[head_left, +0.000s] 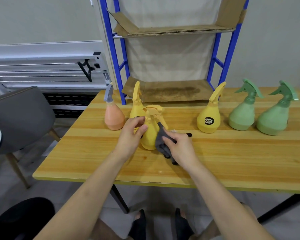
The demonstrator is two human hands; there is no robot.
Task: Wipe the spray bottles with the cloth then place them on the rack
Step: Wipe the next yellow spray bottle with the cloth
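Observation:
A yellow spray bottle stands on the wooden table. My left hand grips its left side. My right hand presses a grey cloth against its right side. Behind it stands a second yellow bottle, partly hidden. An orange bottle with a grey trigger is to the left. A third yellow bottle and two green bottles stand to the right. The blue rack rises at the table's back, its shelves lined with cardboard.
A grey chair stands left of the table. A folded white metal frame leans against the wall behind it. My feet in black sandals show below the table edge.

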